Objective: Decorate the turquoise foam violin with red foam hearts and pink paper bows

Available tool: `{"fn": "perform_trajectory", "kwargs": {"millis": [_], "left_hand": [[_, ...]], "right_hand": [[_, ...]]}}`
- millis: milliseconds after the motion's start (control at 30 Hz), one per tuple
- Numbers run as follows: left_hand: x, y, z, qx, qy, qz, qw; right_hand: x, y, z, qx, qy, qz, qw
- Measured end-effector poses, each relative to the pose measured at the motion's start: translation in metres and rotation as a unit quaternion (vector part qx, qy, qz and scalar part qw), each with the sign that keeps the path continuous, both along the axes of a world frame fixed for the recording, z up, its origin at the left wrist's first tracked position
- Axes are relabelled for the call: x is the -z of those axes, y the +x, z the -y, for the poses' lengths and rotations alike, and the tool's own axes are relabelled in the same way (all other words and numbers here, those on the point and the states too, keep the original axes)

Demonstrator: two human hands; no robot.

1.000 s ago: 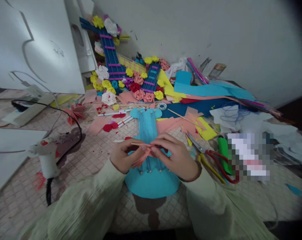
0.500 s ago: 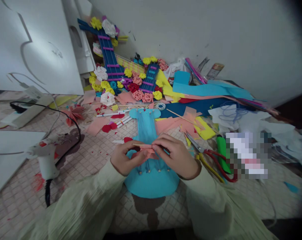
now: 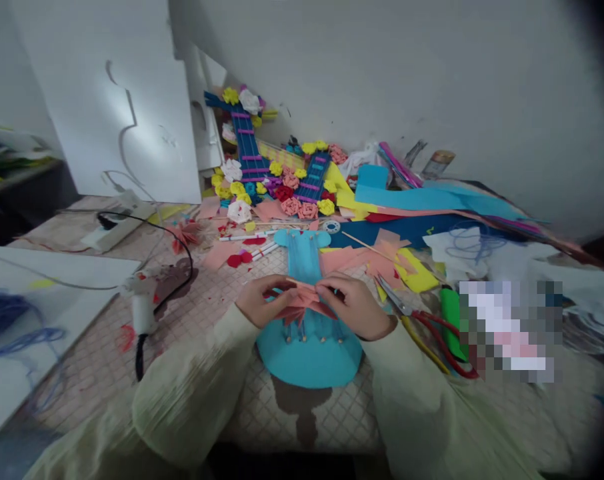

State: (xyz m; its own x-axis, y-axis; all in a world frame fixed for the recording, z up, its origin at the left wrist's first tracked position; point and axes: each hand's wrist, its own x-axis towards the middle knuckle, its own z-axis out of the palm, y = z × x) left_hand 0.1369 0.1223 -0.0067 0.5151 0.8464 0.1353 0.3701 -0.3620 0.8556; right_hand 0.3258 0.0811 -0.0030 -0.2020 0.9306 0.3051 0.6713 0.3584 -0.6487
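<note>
Between both hands is a piece of folded salmon paper (image 3: 306, 295), its pointed edges fanning out below the fingers. My left hand (image 3: 265, 300) pinches its left side, and my right hand (image 3: 355, 303) grips the right side with thumb and fingertips. A thin wooden stick (image 3: 298, 283) seems to lie along the paper's upper edge, partly covered by fingers. Directly beneath the hands lies a light-blue guitar-shaped cutout (image 3: 309, 363) with blue strings running along it; its middle is hidden by the hands and paper.
Red-handled scissors (image 3: 422, 317) and a green object (image 3: 451, 313) lie to the right. A white glue gun (image 3: 143, 310) stands at left, near a power strip (image 3: 115, 220). Behind are paper flowers (image 3: 285, 193), dark-blue paper guitars (image 3: 249, 150) and salmon paper scraps (image 3: 349, 259).
The view has swung left, so the scene sits farther right. The salmon paper's fanned points show more below my fingers, and both hands keep their grip on it.
</note>
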Motion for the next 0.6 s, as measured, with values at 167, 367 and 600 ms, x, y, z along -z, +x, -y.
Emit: {"fn": "perform_trajectory", "kwargs": {"millis": [167,367,600], "left_hand": [[-0.032,-0.05,0.047,-0.086,0.113,-0.118,0.983],[-0.008,-0.152,0.056,-0.473,0.113,-0.17,0.857],[0.041,-0.185,-0.01,-0.428,0.005,-0.16,0.889]], "right_hand": [[0.0,0.007,0.0,0.035,0.012,0.008,0.999],[-0.002,0.005,0.001,0.032,-0.018,-0.022,0.999],[-0.003,0.0,0.002,0.003,-0.057,-0.07,0.996]]}}
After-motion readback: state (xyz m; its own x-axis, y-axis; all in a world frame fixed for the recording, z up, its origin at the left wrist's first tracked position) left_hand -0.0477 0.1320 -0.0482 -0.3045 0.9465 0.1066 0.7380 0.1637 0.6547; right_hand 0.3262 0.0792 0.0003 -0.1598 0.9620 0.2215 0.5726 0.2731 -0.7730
